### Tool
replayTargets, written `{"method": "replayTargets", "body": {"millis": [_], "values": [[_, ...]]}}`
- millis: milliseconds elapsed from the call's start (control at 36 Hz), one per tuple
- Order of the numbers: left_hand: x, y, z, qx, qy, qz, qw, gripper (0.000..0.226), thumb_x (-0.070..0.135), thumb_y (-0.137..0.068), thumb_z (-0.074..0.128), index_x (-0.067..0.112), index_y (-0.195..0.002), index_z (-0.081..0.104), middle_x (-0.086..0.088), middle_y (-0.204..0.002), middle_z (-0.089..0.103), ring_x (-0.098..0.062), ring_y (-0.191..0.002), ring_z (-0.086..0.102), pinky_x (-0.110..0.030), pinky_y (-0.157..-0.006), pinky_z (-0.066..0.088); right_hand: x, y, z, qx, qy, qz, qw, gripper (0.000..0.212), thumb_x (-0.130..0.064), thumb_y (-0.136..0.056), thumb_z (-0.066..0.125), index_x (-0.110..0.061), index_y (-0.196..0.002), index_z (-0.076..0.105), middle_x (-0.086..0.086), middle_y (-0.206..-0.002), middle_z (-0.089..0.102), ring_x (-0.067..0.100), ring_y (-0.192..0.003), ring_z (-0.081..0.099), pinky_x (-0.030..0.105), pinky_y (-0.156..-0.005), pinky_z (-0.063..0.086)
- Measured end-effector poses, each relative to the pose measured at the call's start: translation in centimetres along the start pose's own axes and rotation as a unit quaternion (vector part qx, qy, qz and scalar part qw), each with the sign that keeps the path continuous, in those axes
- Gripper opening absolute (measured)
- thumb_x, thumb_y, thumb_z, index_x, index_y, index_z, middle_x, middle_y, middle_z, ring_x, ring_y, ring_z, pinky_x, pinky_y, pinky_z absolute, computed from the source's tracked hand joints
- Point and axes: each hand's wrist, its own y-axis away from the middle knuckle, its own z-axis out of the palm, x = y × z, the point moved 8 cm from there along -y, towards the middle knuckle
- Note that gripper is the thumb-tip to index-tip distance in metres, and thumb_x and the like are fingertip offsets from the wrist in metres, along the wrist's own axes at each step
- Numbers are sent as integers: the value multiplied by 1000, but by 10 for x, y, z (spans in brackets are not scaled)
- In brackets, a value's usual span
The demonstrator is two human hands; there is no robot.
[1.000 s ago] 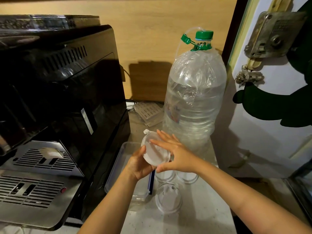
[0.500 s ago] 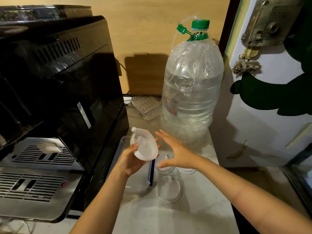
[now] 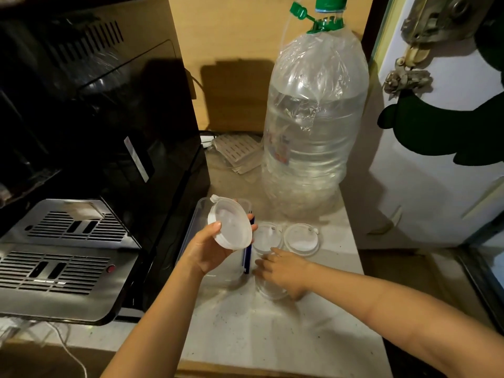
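By the table's [image 3: 272, 336] left edge, the left hand [image 3: 207, 249] grips a lidded tub [image 3: 229, 227]. Whether the right hand [image 3: 281, 271] holds anything is unclear; a nudge could topple the clear cup [image 3: 270, 291].

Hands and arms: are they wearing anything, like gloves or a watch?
No, they are bare. The left hand and the right hand have no gloves, and no rings show. The left arm and the right arm show no sleeves, and neither wrist has a watch or bracelet.
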Motion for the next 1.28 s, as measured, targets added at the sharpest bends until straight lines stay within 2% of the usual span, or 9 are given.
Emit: {"method": "replayTargets", "body": {"millis": [250,389,472,583,750,889,1056,1167,1278], "values": [[-4,5,-1,5,-7,-4,1000,95,43,-32,89,20,-116,51,-6,-107,72,-28,-103,66,-37,-84,56,-16,-9,-1,-35,118,-42,991,64,-18,-92,50,-11,-146,18,17,-154,21,33,-141,23,49,-118,11],[-5,4,-2,8,-6,-4,1000,95,43,-31,89,21,-115,52,-7,-108,71,-29,-104,65,-38,-84,56,-18,-10,0,-18,125,-50,991,64,-13,-90,54,-9,-145,21,20,-151,26,36,-137,30,50,-117,12],[-7,4,-1,10,-7,-5,1000,94,43,-30,90,21,-114,53,-6,-107,71,-29,-104,65,-38,-84,56,-16,-10,-2,0,121,-49,991,74,-14,-83,64,-11,-145,22,21,-149,29,37,-134,34,51,-116,15],[-7,3,-2,16,-1,-7,1000,97,42,-28,90,21,-115,51,-6,-104,72,-28,-101,67,-37,-82,57,-11,-4,-12,18,88,-36,995,75,-17,-82,64,-15,-145,24,23,-145,34,39,-130,37,52,-115,17],[-7,0,-8,35,7,-8,999,99,44,-29,89,19,-117,51,-12,-114,64,-28,-100,67,-37,-81,57,15,23,-45,78,-13,6,997,85,-23,-68,75,-31,-139,30,23,-139,34,40,-123,37,48,-111,22],[-3,-7,-11,53,36,4,998,99,42,-23,91,14,-111,54,-8,-96,74,-27,-92,70,-39,-79,56,53,54,-80,125,-96,93,983,85,-24,-70,71,-30,-141,26,18,-138,32,35,-124,33,40,-112,19],[-4,-19,-6,69,73,5,995,101,39,-19,92,14,-110,54,-10,-92,75,-28,-89,71,-40,-76,57,94,90,-127,243,-252,163,923,86,-27,-68,71,-24,-139,23,5,-143,25,24,-130,28,33,-103,38],[-5,-27,4,65,89,4,994,102,38,-18,92,12,-109,54,-10,-92,75,-27,-87,71,-38,-74,58,112,112,-158,364,-374,178,834,81,-19,-66,76,-16,-131,27,0,-128,33,18,-119,40,22,-88,35],[-8,-34,13,60,109,-8,992,109,34,-17,93,8,-114,52,-13,-95,73,-30,-92,67,-38,-67,59,118,117,-169,452,-484,159,732,80,-14,-61,84,-19,-114,24,-2,-119,33,13,-112,39,21,-90,35]]}}
